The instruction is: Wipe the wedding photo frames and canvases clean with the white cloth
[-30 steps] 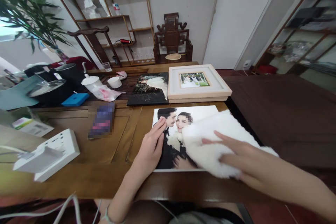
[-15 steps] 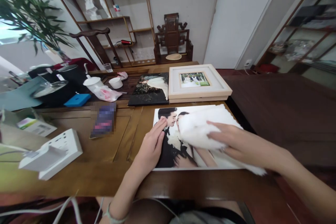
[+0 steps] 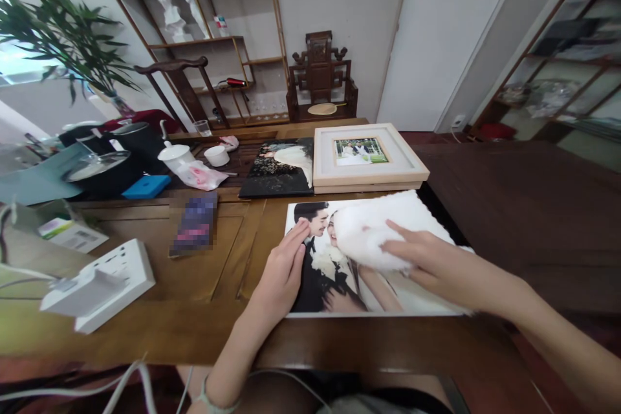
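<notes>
A large wedding photo panel [image 3: 326, 279] with a white border lies flat near the table's front edge. My left hand [image 3: 280, 272] rests along its left side, fingers stretched out together over the dark-haired figure. Over the panel's upper right part, my right hand [image 3: 427, 261] grips a fluffy white cloth [image 3: 371, 223] and presses it on the surface. The cloth hides much of the picture's right half. Some right fingertips are sunk in the cloth and cannot be seen.
Behind the panel are a dark photo panel [image 3: 279, 171] and stacked pale wooden frames [image 3: 371, 174]. A white power strip [image 3: 119, 284], a blurred purple packet [image 3: 195, 221], a blue box [image 3: 146, 186], a white cup [image 3: 217, 156] and dark pots [image 3: 104, 171] stand to the left.
My right hand and the white cloth have shifted slightly up, uncovering more of the second figure's face. My left hand keeps its place on the panel.
</notes>
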Motion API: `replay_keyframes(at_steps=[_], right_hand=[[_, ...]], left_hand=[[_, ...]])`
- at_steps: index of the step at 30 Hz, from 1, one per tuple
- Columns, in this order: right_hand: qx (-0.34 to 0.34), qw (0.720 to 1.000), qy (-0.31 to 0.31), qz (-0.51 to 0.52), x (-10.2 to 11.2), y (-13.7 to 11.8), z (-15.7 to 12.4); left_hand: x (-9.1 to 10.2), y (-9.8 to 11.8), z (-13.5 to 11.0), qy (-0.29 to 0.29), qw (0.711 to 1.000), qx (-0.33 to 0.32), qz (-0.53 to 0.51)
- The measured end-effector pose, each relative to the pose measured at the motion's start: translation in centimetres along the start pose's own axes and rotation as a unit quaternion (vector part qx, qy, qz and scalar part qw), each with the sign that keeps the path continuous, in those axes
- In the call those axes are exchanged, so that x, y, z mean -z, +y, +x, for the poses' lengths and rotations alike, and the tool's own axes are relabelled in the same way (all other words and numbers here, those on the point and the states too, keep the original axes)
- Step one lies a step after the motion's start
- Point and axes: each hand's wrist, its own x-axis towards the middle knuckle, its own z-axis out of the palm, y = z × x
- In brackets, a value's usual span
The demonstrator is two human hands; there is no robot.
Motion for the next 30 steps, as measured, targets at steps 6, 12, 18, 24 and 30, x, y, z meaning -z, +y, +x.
replay_keyframes(at_steps=[6,12,18,24,30], right_hand=[[0.059,0.997,-0.054,0.022,0.0,-3.7,-5.3],[0.066,0.998,-0.005,0.010,-0.1,-3.2,-2.0],[0.039,0.997,0.059,-0.008,0.2,0.8,4.5],[0.051,0.995,0.086,-0.005,-0.2,1.8,6.9],[0.123,0.992,0.028,-0.003,-0.3,-2.5,1.7]], left_hand=[[0.0,0.2,0.1,-0.001,1.000,-0.011,0.002],[0.0,-0.1,0.0,-0.002,1.000,-0.007,0.004],[0.0,-0.1,-0.1,-0.007,1.000,-0.004,-0.005],[-0.1,-0.1,0.0,-0.011,1.000,0.005,-0.004],[-0.1,-0.1,-0.1,-0.018,1.000,0.020,-0.004]])
